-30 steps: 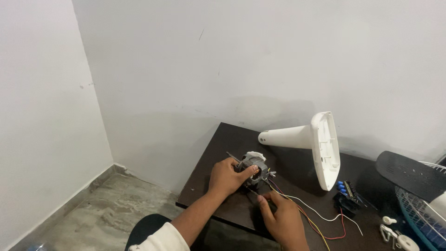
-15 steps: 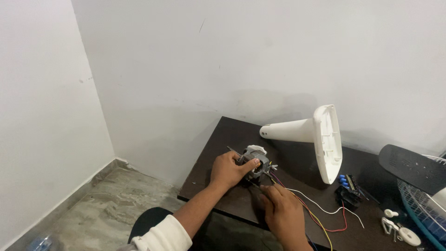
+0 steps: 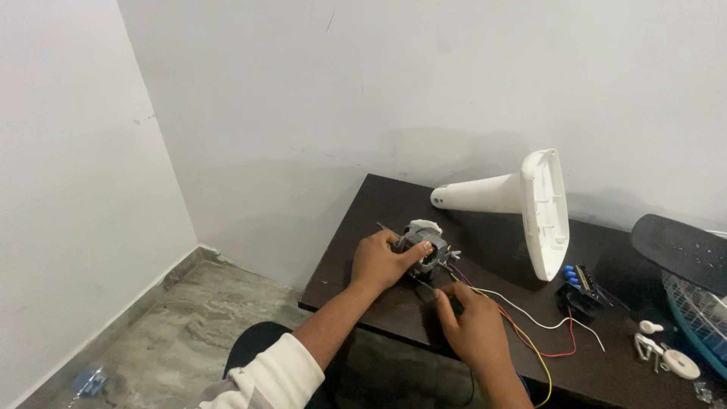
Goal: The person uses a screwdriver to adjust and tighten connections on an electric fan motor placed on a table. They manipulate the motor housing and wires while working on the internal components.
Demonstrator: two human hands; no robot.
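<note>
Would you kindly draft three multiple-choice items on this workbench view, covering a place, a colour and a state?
1. Where does the white fan stand lie?
A. on the floor
B. on the dark table, behind the hands
C. on the person's lap

2. What colour is the stand?
A. white
B. red
C. green

3. What is the left hand doing?
A. hanging free
B. resting flat on the floor
C. gripping the small motor

Answers: 1 B, it lies on its side on the tabletop. 2 A, its whole body is white. 3 C, the fingers wrap the motor while the right hand works beside its wires.
</note>
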